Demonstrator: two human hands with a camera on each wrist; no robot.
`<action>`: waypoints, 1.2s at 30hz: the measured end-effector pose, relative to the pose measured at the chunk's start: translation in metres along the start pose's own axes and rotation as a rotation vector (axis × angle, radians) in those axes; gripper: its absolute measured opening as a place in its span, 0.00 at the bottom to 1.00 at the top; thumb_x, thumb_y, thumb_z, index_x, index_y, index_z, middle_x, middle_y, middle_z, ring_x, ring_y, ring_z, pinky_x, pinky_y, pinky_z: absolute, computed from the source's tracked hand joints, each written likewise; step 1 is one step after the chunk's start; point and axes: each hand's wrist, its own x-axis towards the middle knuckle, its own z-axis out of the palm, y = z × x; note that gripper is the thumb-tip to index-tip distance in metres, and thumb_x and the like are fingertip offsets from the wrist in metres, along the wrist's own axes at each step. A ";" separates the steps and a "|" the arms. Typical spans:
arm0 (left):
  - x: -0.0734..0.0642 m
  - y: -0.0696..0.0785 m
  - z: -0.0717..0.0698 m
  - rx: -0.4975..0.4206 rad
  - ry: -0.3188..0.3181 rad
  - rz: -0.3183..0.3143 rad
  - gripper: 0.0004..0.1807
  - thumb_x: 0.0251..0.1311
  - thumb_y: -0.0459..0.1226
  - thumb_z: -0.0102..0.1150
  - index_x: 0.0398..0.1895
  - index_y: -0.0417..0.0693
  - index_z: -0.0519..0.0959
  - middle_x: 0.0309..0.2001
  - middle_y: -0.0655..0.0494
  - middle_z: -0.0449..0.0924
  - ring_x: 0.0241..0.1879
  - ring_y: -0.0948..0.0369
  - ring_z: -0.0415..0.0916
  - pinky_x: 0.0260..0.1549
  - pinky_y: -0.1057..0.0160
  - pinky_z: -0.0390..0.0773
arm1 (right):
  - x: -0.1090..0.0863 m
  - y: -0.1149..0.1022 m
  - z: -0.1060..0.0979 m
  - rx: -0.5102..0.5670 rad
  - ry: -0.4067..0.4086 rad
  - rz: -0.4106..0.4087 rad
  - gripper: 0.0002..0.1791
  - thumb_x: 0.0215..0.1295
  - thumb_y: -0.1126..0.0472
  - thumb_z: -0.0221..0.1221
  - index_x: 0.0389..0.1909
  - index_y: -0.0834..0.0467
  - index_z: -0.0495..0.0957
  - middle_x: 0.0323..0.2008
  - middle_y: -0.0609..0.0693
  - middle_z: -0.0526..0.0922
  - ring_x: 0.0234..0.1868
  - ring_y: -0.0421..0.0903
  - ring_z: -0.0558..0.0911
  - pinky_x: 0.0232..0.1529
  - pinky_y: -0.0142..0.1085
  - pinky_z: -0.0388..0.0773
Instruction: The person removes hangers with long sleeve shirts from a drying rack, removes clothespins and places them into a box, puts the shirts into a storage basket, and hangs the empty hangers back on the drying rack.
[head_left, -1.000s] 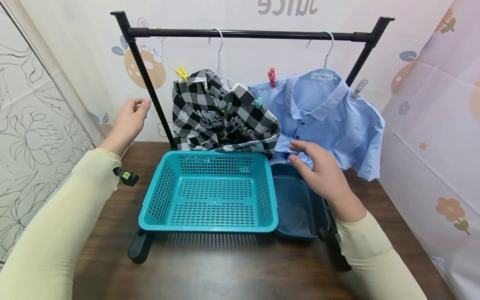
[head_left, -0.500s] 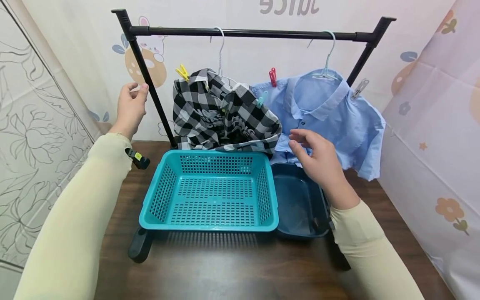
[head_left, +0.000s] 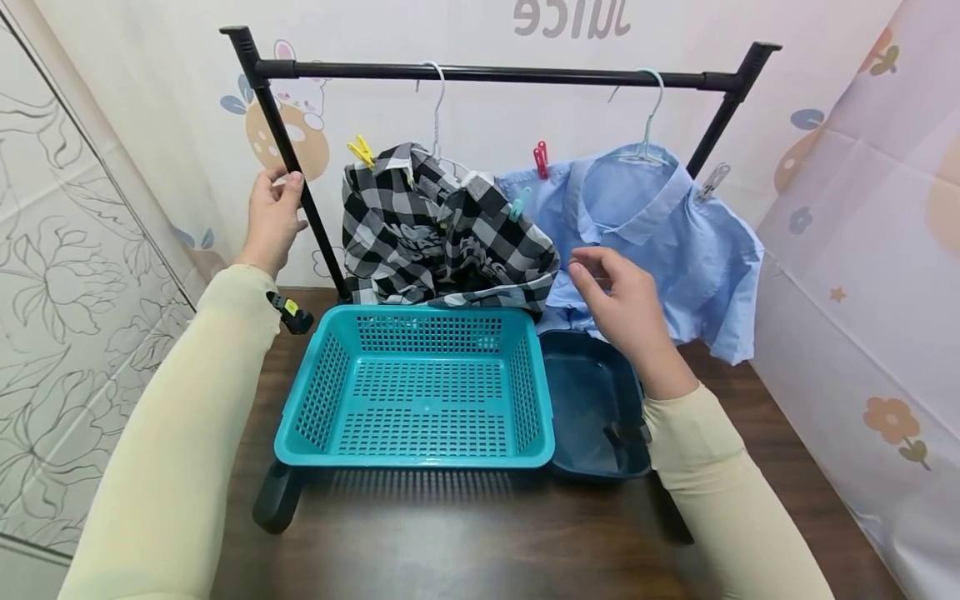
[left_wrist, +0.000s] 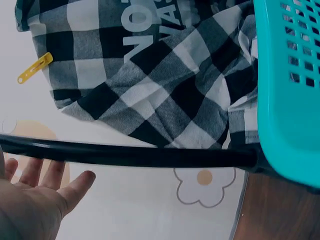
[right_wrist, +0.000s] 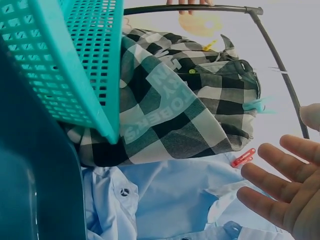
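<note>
My left hand (head_left: 272, 221) is at the left post of the black clothes rack (head_left: 480, 73), fingers loosely bent; in the left wrist view its fingertips meet the post (left_wrist: 125, 154), and I cannot tell whether they press on it. My right hand (head_left: 626, 308) hovers before the light blue shirt (head_left: 637, 217), fingers apart and holding nothing. On the left hanger (head_left: 437, 108) hangs a black-and-white checked shirt (head_left: 442, 233), bunched up, with yellow (head_left: 362, 152) and light blue (head_left: 520, 203) clothespins. Red (head_left: 541, 160) and grey (head_left: 712, 182) clothespins grip the blue shirt's shoulders.
A turquoise perforated basket (head_left: 416, 460) stands in front of the checked shirt. Beside it, partly under my right arm, sits a dark blue basin (head_left: 592, 400). The rack's black foot (head_left: 276, 498) sticks out on the wooden table (head_left: 420, 542). Printed curtains (head_left: 862, 275) surround the table.
My left hand has moved up and right to the rack's left post. My right hand has risen slightly and shifted a little left. The clothes and basket stay put.
</note>
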 end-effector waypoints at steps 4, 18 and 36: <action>0.002 -0.002 0.009 -0.037 -0.015 0.012 0.29 0.77 0.52 0.46 0.74 0.53 0.62 0.56 0.55 0.76 0.59 0.54 0.76 0.58 0.49 0.76 | 0.008 0.000 0.003 0.019 0.028 0.026 0.28 0.76 0.39 0.53 0.63 0.54 0.79 0.57 0.51 0.84 0.58 0.48 0.81 0.61 0.50 0.78; 0.007 -0.007 0.007 0.247 -0.054 0.064 0.27 0.78 0.54 0.33 0.72 0.52 0.59 0.49 0.60 0.74 0.53 0.56 0.80 0.59 0.51 0.78 | 0.039 0.001 0.015 0.072 -0.009 0.124 0.29 0.76 0.36 0.52 0.64 0.52 0.78 0.58 0.50 0.82 0.59 0.47 0.78 0.61 0.48 0.76; 0.009 -0.002 0.009 0.462 -0.079 0.043 0.20 0.81 0.52 0.28 0.64 0.52 0.59 0.53 0.53 0.76 0.55 0.56 0.81 0.57 0.53 0.78 | 0.066 -0.002 0.051 0.187 -0.055 0.119 0.22 0.81 0.46 0.50 0.64 0.53 0.77 0.58 0.51 0.81 0.51 0.48 0.76 0.52 0.44 0.73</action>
